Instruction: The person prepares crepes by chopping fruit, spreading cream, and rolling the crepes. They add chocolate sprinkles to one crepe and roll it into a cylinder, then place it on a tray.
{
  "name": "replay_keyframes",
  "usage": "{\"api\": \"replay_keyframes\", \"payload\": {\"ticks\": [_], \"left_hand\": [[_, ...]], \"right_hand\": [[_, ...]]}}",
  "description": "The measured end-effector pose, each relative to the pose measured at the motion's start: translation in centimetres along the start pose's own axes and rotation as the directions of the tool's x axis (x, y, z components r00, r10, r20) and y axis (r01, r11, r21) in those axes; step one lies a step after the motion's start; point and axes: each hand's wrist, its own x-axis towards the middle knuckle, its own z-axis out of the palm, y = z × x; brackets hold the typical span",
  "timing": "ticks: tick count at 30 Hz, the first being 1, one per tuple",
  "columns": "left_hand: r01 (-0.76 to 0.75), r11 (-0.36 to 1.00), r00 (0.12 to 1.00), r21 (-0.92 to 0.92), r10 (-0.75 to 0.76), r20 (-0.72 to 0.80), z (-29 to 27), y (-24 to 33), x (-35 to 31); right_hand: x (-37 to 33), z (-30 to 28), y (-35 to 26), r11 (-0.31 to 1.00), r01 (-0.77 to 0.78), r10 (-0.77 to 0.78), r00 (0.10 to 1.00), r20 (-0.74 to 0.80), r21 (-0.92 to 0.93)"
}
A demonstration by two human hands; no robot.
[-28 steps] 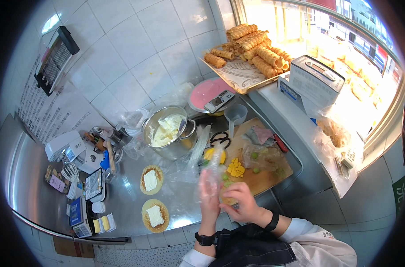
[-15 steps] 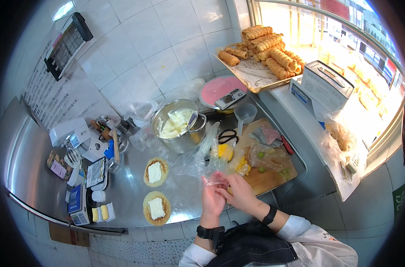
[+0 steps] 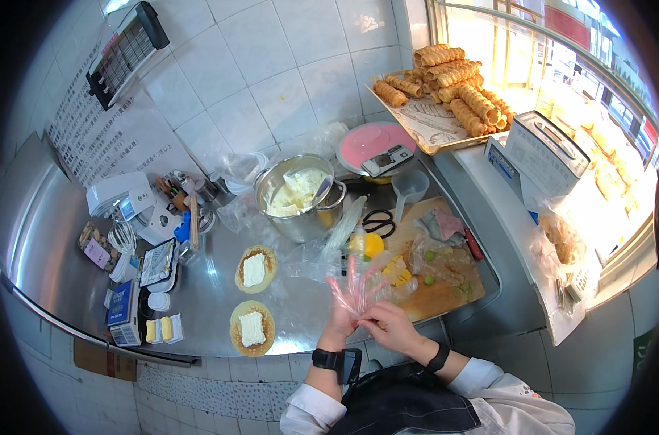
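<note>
A clear plastic glove (image 3: 354,280) covers the fingers of my left hand (image 3: 344,313), which are spread and point away from me. My right hand (image 3: 391,326) pinches the glove's edge near the left palm. Just beyond the hands lie yellow fruit pieces (image 3: 397,271) and a larger yellow piece (image 3: 373,245), partly behind clear plastic. On the steel counter to the left rest two thin round pancakes, a far one (image 3: 242,277) and a near one (image 3: 242,349). Each carries a rectangle of white cream.
A steel pot (image 3: 294,230) of white cream stands behind the pancakes. Black scissors (image 3: 378,223) and a wooden cutting board (image 3: 445,296) lie to the right. A tray (image 3: 415,129) of rolled pastries sits at the back right. Mixer (image 3: 152,226) and scale stand left.
My left fingers have spread inside the glove, and my right hand has shifted toward me to the glove's edge. The whole view has shifted slightly.
</note>
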Motion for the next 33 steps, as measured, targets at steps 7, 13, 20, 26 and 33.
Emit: {"api": "replay_keyframes", "payload": {"ticks": [7,13,20,26,33], "left_hand": [[-0.082,0.996,0.99,-0.017,0.08,-0.114,-0.5,-0.4,-0.2],[-0.071,0.921,0.991,-0.384,0.02,-0.136,-2.1,-2.6,-0.5],[-0.223,0.967,0.952,-0.125,0.189,-0.242,-5.5,-6.2,-1.3],[-0.094,0.993,0.797,0.077,0.122,-0.591,-6.2,-6.0,-1.7],[-0.354,0.896,0.818,0.269,0.436,-0.376,-6.7,-7.6,-0.9]], "right_hand": [[-0.6,-0.5,1.4,0.995,-0.063,0.06,0.998,0.035,0.08],[-1.0,-1.1,2.2,0.964,-0.185,0.151,0.971,0.185,0.188],[-2.1,-0.9,2.6,0.958,-0.119,0.008,0.921,0.389,0.261],[-1.8,-1.3,2.4,0.926,-0.204,0.021,0.869,0.495,0.319],[-2.2,-0.9,3.0,0.893,-0.241,-0.006,0.837,0.547,0.38]]}}
